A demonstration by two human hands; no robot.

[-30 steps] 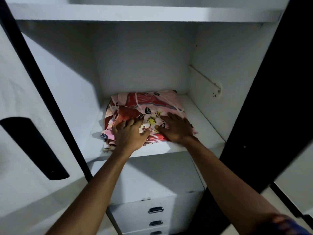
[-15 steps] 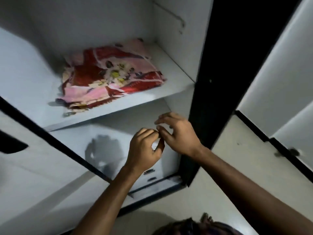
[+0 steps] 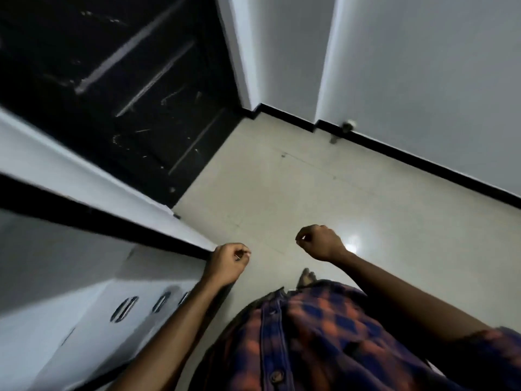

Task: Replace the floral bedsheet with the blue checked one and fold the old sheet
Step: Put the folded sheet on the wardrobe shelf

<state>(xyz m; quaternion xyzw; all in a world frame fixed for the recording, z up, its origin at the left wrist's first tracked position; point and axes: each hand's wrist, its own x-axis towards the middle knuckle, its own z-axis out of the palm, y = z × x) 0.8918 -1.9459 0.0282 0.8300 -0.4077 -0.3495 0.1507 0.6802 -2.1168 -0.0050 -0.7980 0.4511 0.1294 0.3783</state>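
Observation:
Neither the floral sheet nor the blue checked sheet is in view. My left hand [image 3: 227, 262] hangs over the floor beside the wardrobe's black edge, fingers curled in with nothing in them. My right hand [image 3: 320, 242] is a loose fist above the pale floor tiles, also holding nothing. Both forearms reach up from the bottom of the frame over my orange-and-blue checked shirt [image 3: 324, 334].
The white wardrobe [image 3: 56, 263] with its drawer handles [image 3: 124, 308] fills the left side. A black door panel [image 3: 127, 80] stands at the upper left. White walls with a black skirting [image 3: 423, 162] run along the right. Pale floor tiles [image 3: 282, 187] lie ahead.
Both hands let go of the folded floral sheet on the wardrobe shelf and drew back. My view swung down and right, so shelf and sheet have left the frame.

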